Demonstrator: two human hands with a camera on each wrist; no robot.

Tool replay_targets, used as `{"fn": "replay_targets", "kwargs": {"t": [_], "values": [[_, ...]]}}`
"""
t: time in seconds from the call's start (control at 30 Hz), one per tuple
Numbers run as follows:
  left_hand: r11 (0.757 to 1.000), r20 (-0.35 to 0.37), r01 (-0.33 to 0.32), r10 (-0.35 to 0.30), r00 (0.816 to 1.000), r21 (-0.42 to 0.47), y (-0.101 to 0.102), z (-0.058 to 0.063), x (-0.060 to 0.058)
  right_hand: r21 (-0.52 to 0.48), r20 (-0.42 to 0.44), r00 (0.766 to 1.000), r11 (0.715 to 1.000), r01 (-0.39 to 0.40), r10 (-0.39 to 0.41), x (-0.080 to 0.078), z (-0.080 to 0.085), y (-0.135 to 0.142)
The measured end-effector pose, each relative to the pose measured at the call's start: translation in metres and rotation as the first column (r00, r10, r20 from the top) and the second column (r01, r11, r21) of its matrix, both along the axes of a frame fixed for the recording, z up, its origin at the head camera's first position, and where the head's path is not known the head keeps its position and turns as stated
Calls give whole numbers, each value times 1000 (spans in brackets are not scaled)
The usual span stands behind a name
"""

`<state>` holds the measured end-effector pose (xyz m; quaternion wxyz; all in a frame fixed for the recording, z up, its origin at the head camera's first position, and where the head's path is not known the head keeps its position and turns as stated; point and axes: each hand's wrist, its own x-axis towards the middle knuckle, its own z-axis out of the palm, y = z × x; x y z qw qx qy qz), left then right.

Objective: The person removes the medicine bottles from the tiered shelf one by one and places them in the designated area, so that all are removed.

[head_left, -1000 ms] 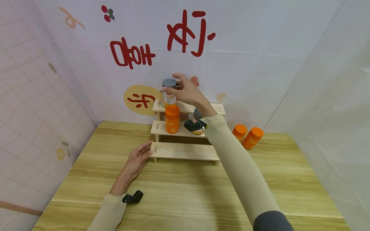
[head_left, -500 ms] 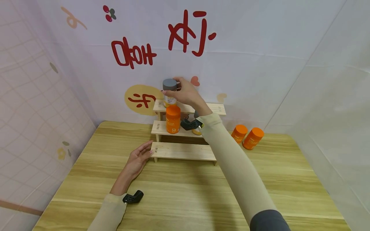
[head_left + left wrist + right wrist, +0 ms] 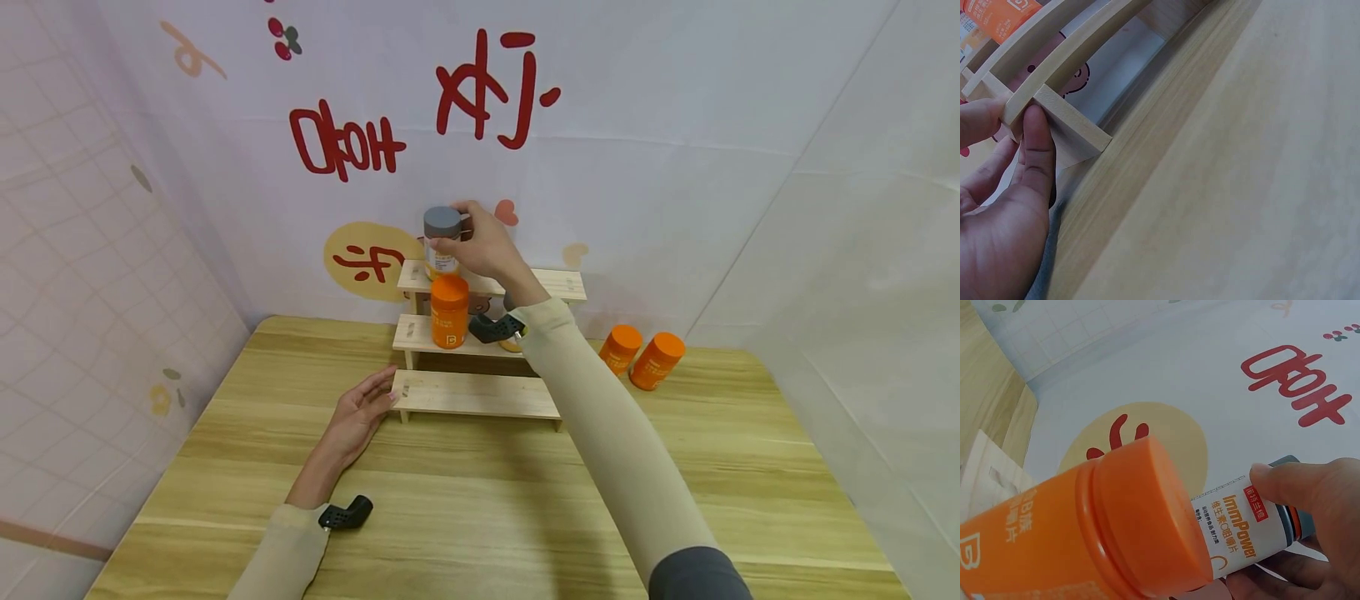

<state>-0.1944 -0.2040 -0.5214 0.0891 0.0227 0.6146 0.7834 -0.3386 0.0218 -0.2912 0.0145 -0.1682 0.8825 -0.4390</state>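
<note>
On the left of the top board of a three-step wooden shelf (image 3: 480,394) stands a white supplement bottle (image 3: 442,223) with a grey cap. My right hand (image 3: 486,243) grips it from the right, thumb on the label side, as the right wrist view shows. An orange bottle (image 3: 449,313) stands below on the middle step and looms large in the right wrist view. Down at the left end of the lowest step, my left hand (image 3: 358,418) pinches the board edge, thumb above and a finger (image 3: 1037,144) beneath.
Another grey-capped bottle (image 3: 512,343) on the middle step is mostly hidden behind my right wrist. Two orange bottles, the nearer-to-edge one (image 3: 657,362) tilted in view, stand on the table (image 3: 450,517) right of the shelf. A printed cloth wall (image 3: 637,192) rises close behind.
My right hand and the grey-capped bottle have barely shifted; its raised index finger has come down against the bottle. The left hand stays at the shelf end.
</note>
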Motion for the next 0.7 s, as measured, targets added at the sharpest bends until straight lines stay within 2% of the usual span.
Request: {"fn": "replay_targets", "kwargs": {"t": [0.17,0.47,0.7], "values": [[1000,1,-11,11,1000,5,2,0,0,-7,-11,1000,1000,7,-7,-1,1,3],[1000,4,-24,23,1000,16,4,1,-1,-84,-39,999,996,-14,11,2,5,13],[1000,1,-26,26,1000,10,4,0,-1,-114,-54,998,993,5,-11,3,9,24]]}}
